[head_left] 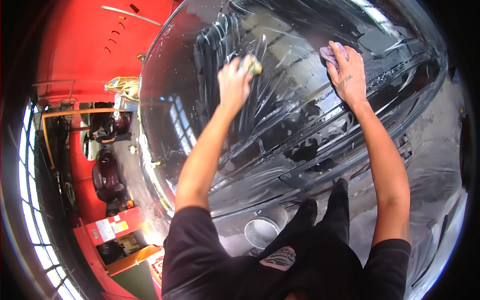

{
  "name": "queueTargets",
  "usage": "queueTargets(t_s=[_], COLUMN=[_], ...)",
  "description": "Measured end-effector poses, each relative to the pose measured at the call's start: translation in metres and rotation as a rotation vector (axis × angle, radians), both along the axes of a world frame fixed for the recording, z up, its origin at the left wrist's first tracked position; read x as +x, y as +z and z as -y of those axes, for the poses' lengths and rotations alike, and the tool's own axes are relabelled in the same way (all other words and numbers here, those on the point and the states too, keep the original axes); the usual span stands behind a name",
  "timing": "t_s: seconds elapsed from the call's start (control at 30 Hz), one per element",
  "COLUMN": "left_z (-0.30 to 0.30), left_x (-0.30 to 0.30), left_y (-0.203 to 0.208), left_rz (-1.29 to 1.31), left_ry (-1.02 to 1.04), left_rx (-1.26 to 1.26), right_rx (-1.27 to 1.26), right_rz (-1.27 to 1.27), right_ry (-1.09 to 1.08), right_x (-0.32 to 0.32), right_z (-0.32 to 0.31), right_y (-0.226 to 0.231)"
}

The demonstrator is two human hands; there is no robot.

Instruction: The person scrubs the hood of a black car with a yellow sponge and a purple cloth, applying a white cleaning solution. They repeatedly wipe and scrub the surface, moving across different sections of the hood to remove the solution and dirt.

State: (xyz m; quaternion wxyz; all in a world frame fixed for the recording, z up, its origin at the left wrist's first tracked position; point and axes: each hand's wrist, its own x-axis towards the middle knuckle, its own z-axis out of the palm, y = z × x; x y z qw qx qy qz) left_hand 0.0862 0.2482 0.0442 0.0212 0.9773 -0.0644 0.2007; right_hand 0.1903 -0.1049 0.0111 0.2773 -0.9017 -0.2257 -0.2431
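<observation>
A glossy black car panel (167,107) fills the middle of the head view, wet and streaked with whitish film. My left hand (234,84) is closed on a yellowish sponge (254,65), slightly blurred, against the streaked part of the panel. Farther right, my right hand (350,75) grips a crumpled purple cloth (330,54), its fingers bent over it on the wet surface. Droplets and dark wet patches lie on the paint below both hands.
A whitish bucket (262,232) stands on the floor beside my legs, close to the car's near edge. At the left are a red wall (75,45), coiled yellow hose or cord (124,87), a red cabinet (131,218) and other vehicles. Another person (104,137) is far left.
</observation>
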Motion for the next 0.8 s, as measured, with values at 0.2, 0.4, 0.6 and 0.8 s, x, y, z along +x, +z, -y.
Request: queueTargets(t_s=[0.2, 0.4, 0.6, 0.8], left_z=[-0.015, 0.024, 0.003, 0.000], left_x=[-0.210, 0.032, -0.109, -0.097], left_y=[-0.012, 0.010, 0.001, -0.002], left_rz=[-0.080, 0.012, -0.031, -0.048], left_ry=[-0.085, -0.109, -0.161, -0.130], left_rx=[-0.079, -0.027, -0.095, -0.042], right_rx=[-0.012, 0.045, -0.018, -0.032], right_rz=[0.003, -0.005, -0.029, -0.026], right_ry=[-0.068, 0.015, -0.071, -0.096], right_x=[-0.004, -0.009, -0.004, -0.008], right_z=[-0.009, -0.018, 0.000, -0.003], right_y=[0.000, 0.011, -0.006, 0.003])
